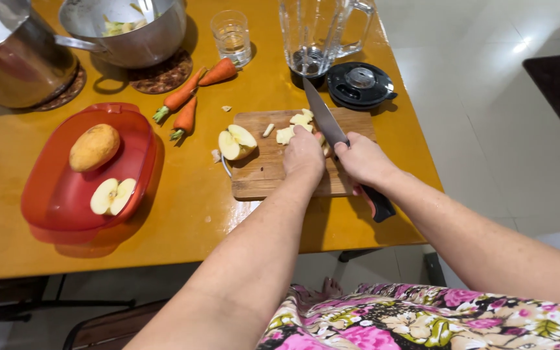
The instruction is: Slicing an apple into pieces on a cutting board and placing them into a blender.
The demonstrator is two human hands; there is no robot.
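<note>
Rectangular wooden cutting board (267,172): pale apple chunks (296,126) cut, lying just past the left hand (304,153) fingers, curled on a piece. Right hand (363,161) grips the steel black-handled knife (332,129). Apple half (236,142) left of fingers uncut.

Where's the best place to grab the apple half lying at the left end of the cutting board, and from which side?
Probably take the apple half from above, fingers pinching across its rounded skin sides. Its cut face is turned up and tilted, so the curved flanks are exposed. Come from the left, over the bare table: the left hand and the knife in the right hand crowd the cutting board on its right.
</note>
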